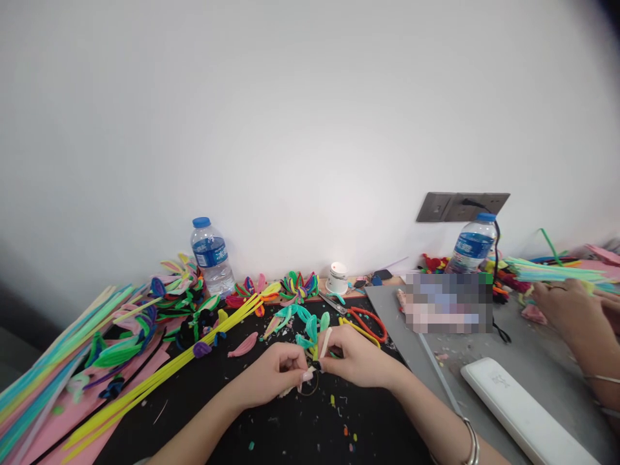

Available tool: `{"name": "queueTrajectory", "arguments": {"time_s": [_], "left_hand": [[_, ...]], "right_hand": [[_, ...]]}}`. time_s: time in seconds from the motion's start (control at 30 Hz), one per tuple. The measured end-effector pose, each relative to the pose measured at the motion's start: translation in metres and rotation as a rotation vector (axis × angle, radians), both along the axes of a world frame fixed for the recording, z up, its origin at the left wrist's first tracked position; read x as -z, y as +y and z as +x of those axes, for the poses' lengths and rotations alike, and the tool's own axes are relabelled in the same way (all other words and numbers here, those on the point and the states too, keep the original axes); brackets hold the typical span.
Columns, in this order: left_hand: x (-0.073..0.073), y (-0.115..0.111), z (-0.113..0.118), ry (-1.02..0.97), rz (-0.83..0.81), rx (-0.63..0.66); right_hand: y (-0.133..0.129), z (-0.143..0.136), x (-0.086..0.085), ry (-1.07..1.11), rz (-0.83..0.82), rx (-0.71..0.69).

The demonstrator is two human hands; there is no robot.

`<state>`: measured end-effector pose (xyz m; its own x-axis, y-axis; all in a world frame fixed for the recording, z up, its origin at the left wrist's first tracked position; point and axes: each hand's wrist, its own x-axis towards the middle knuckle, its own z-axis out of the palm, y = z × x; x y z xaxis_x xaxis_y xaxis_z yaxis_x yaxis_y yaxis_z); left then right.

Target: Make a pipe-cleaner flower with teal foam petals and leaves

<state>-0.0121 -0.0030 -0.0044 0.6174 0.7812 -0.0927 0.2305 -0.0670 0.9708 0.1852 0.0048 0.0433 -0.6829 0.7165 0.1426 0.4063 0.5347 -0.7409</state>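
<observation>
Bracelets (471, 442): silver-coloured, on the right forearm, at the lower edge of the view.
Right hand (356, 355): thumb and fingers closed in a pinch at the dark end of the fuzzy piece; a pale strip (326, 342) stands up at the fingers.
Left hand (285, 371): thumb and index finger pinched together on the light end of the fuzzy piece, just beside the right fingertips.
Fuzzy piece (316, 366): black and pale, between the two hands; its exact form appears partly hidden by the fingers.
Thin loop (316, 387): hangs just below the pinched fingertips.
Work surface: black mat (271, 429) beneath both hands, with small coloured scraps.
Teal and green leaf shapes (306, 326): immediately beyond the hands.
Pink leaf shape (243, 345): beyond the left hand, lying apart.
Scissors (365, 323): beyond the right hand, orange-red handles.
White cup (338, 279): beyond the scissors, near the wall.
Yellow stems (184, 368): to the left of the left hand, laid diagonally.
Left bottle (213, 258): beyond the left hand, blue cap, upright.
White case (520, 410): to the right of the right forearm, on a grey surface (438, 371).
Co-worker's hand (566, 316): far right of the right hand.
</observation>
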Motion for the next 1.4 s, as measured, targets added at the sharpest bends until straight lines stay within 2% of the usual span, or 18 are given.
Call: {"name": "queueTrajectory", "arguments": {"time_s": [0.17,0.23,0.3,0.37,0.4,0.53,0.63,0.7,0.77,0.83,0.9,1.03,1.2,1.4], "left_hand": [[-0.002,-0.005,0.005,0.188,0.510,-0.143],[-0.002,-0.007,0.006,0.237,0.644,-0.164],[-0.003,-0.008,0.006,0.248,0.698,-0.177],[-0.004,-0.007,0.006,0.208,0.637,-0.196],[-0.005,-0.006,0.005,0.167,0.551,-0.201],[-0.002,0.000,0.002,-0.068,0.025,-0.118],[0.001,0.002,-0.001,-0.192,-0.190,-0.059],[0.001,0.001,-0.003,-0.247,-0.257,-0.039],[0.000,0.000,-0.003,-0.286,-0.305,-0.018],[0.000,-0.001,-0.004,-0.298,-0.343,0.001],[0.001,-0.001,-0.005,-0.293,-0.377,0.017],[0.006,0.000,-0.007,-0.342,-0.440,0.041],[0.008,0.000,-0.009,-0.461,-0.527,0.098],[0.007,-0.003,-0.008,-0.382,-0.543,0.124]], "right_hand": [[0.002,-0.001,0.010,0.052,-0.100,0.091],[0.003,-0.001,0.013,0.093,-0.183,0.114],[0.006,-0.001,0.015,0.149,-0.289,0.121],[0.010,0.002,0.014,0.211,-0.401,0.110],[0.013,0.005,0.013,0.247,-0.455,0.103],[0.023,0.020,0.012,0.404,-0.642,0.086],[0.027,0.025,0.010,0.539,-0.662,0.123],[0.025,0.023,0.006,0.583,-0.523,0.152],[0.019,0.018,0.001,0.530,-0.290,0.135],[0.011,0.011,-0.004,0.436,-0.107,0.054],[0.005,0.005,-0.006,0.367,-0.025,-0.007],[0.001,0.001,-0.003,0.362,0.044,-0.017],[0.005,0.003,0.002,0.372,0.019,0.020],[0.004,-0.001,0.007,0.382,0.039,-0.062]]}}
